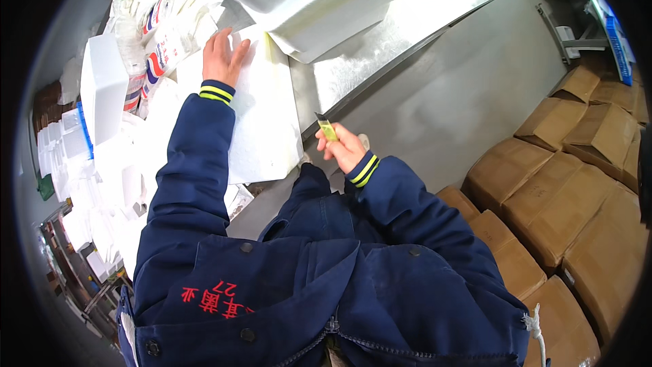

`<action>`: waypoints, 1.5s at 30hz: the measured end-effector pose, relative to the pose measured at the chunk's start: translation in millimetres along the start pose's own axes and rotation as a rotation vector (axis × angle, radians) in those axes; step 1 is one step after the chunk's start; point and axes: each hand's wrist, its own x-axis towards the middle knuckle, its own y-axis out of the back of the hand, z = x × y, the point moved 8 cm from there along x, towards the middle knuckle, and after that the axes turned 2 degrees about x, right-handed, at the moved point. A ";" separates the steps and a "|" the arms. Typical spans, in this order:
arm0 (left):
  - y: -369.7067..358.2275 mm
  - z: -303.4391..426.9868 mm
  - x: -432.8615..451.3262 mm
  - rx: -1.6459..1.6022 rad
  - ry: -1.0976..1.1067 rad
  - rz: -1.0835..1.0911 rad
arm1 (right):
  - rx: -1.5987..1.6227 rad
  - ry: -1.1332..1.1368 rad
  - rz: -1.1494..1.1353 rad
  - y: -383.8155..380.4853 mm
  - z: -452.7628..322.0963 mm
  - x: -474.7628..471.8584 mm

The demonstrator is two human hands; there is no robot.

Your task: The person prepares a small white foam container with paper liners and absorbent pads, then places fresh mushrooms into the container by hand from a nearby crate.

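My right hand (342, 147) grips a yellow utility knife (328, 130), its dark blade pointing up and away from me, in front of the metal table's edge. On the left, my left hand (222, 58) rests on a white foam box or slab (265, 127), fingers spread and pointing away. Beyond that slab stands a larger white foam box (331, 10), tilted on the metal table (346, 71). Nothing shows between my left fingers. Glare washes out part of the white surfaces, so I cannot tell whether the near piece is a lid or a box.
Printed plastic sacks (160, 56) and stacked white sheets (196, 7) crowd the left side. A white foam box (103, 86) stands upright by them. Brown cardboard cartons (555, 209) are stacked along the right. The grey floor (433, 97) lies between table and cartons.
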 end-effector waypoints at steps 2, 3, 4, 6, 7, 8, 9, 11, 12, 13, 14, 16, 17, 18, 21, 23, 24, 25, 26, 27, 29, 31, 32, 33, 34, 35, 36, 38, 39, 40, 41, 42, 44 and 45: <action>3.7 11.2 -17.2 -0.040 0.000 0.032 | -0.127 -0.088 0.012 5.0 -12.5 9.0; 2.1 27.1 -25.7 -0.042 -0.015 0.008 | -0.133 -0.132 0.026 6.9 -14.1 14.0; 3.8 45.6 -37.3 -0.054 -0.059 -0.020 | -0.121 -0.158 0.015 4.4 -13.6 17.7; 6.8 66.8 -59.6 -0.041 -0.120 -0.070 | -0.083 -0.189 -0.038 -9.1 -12.8 23.2; 5.2 72.1 -67.8 -0.022 -0.143 -0.089 | -0.035 -0.199 -0.060 -14.7 -9.4 26.2; 3.5 77.8 -74.2 0.034 -0.166 -0.118 | 0.022 -0.188 -0.091 -20.1 0.0 31.2; 3.2 79.6 -74.9 0.043 -0.164 -0.113 | 0.075 -0.178 -0.120 -25.9 6.8 35.6; 2.9 81.4 -74.2 0.060 -0.164 -0.103 | 0.167 -0.179 -0.061 -23.5 21.0 45.7; 2.0 81.5 -73.8 0.061 -0.158 -0.109 | 0.179 -0.193 -0.052 -22.8 23.6 49.4; 1.6 82.0 -74.4 0.070 -0.155 -0.111 | 0.192 -0.206 -0.042 -22.2 26.3 52.4; 1.3 82.5 -75.0 0.079 -0.152 -0.112 | 0.148 -0.200 -0.034 -20.2 27.5 53.8; 1.6 82.1 -75.9 0.095 -0.147 -0.105 | 0.072 -0.257 -0.035 -19.9 31.1 55.3; 2.1 81.9 -75.8 0.097 -0.145 -0.104 | 0.033 -0.286 -0.035 -20.2 33.1 55.4; 2.1 82.3 -75.5 0.097 -0.146 -0.105 | 0.035 -0.290 0.030 -17.8 34.0 55.9; 2.0 82.2 -76.1 0.093 -0.152 -0.100 | -0.040 -0.228 0.079 -15.4 39.3 61.4; 2.0 81.5 -76.1 0.087 -0.152 -0.096 | -0.046 -0.205 0.095 -15.8 43.3 65.0; 1.3 81.0 -75.4 0.080 -0.148 -0.095 | -0.031 -0.180 0.101 -17.2 46.2 68.4; 0.9 80.4 -75.1 0.074 -0.146 -0.094 | -0.016 -0.154 0.107 -17.7 49.0 70.3; 0.8 79.9 -75.7 0.076 -0.148 -0.093 | 0.006 -0.164 0.101 -17.9 54.4 70.1; 0.3 78.4 -77.1 0.077 -0.148 -0.091 | 0.026 -0.174 0.094 -19.3 53.9 69.1; 0.2 76.8 -78.2 0.074 -0.149 -0.085 | 0.073 -0.186 0.084 -22.1 53.9 69.0; 0.7 78.2 -76.8 0.062 -0.153 -0.078 | 0.127 -0.184 0.080 -23.0 54.8 71.9; 0.4 77.4 -76.6 0.046 -0.149 -0.077 | 0.139 -0.186 0.057 -23.0 55.8 73.4; 0.9 75.7 -76.4 0.032 -0.144 -0.074 | 0.151 -0.187 0.031 -22.8 55.9 75.2; 1.5 74.8 -76.2 0.017 -0.140 -0.071 | 0.163 -0.188 0.006 -23.0 55.9 75.9; 2.7 75.1 -76.0 0.006 -0.138 -0.063 | 0.183 -0.190 -0.023 -24.1 56.2 75.6; 3.7 74.4 -76.9 -0.005 -0.133 -0.055 | 0.201 -0.195 -0.054 -27.5 49.0 74.2; 6.4 72.7 -76.6 -0.042 -0.123 -0.035 | 0.202 -0.183 -0.211 -43.7 31.9 68.3; 7.4 72.3 -76.5 -0.069 -0.118 -0.024 | 0.184 -0.169 -0.335 -55.3 21.3 61.5; 8.6 72.0 -76.9 -0.096 -0.112 -0.013 | 0.188 -0.170 -0.410 -61.2 18.0 61.5; 7.8 71.0 -79.1 -0.093 -0.106 -0.025 | 0.180 -0.202 -0.416 -61.0 18.6 57.2; 7.4 69.9 -79.2 -0.089 -0.104 -0.033 | 0.169 -0.227 -0.423 -59.1 17.3 53.3; 7.8 69.8 -77.4 -0.083 -0.100 -0.041 | 0.175 -0.202 -0.298 -45.4 21.3 55.8; 7.8 70.5 -77.5 -0.083 -0.100 -0.039 | 0.099 -0.135 -0.137 -27.3 21.7 60.7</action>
